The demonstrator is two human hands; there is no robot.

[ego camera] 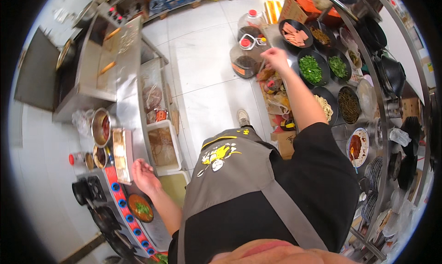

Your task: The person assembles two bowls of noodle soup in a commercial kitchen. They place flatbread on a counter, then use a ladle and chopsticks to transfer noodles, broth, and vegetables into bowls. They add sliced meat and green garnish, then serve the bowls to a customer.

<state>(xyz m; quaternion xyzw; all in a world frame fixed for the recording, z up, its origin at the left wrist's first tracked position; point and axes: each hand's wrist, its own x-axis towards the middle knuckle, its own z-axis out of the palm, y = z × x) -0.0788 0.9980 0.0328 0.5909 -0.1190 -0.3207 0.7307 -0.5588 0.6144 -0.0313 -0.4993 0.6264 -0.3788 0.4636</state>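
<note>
My left hand (145, 176), palm up with loosely curled fingers and nothing visible in it, is over the left counter beside a long seasoning box (121, 157). Below it, a dark bowl of reddish soup topped with chopped greens (141, 208) sits near the stove's knobs. My right hand (275, 59) reaches over the edge of the right counter, fingers bent together; whether they pinch something is too blurred to tell. Nearest to it are a large plastic jug with a red cap (244, 58), a black bowl of pink meat slices (295, 35) and a black bowl of chopped green onions (310, 69).
More bowls hold noodles (324, 106), dark shredded greens (348, 105) and red sauce (357, 147). A gas stove with pans (103, 215) stands lower left, a steel fryer (100, 63) upper left. Tubs (162, 144) sit under the left counter. A tiled floor (200, 74) runs between the counters.
</note>
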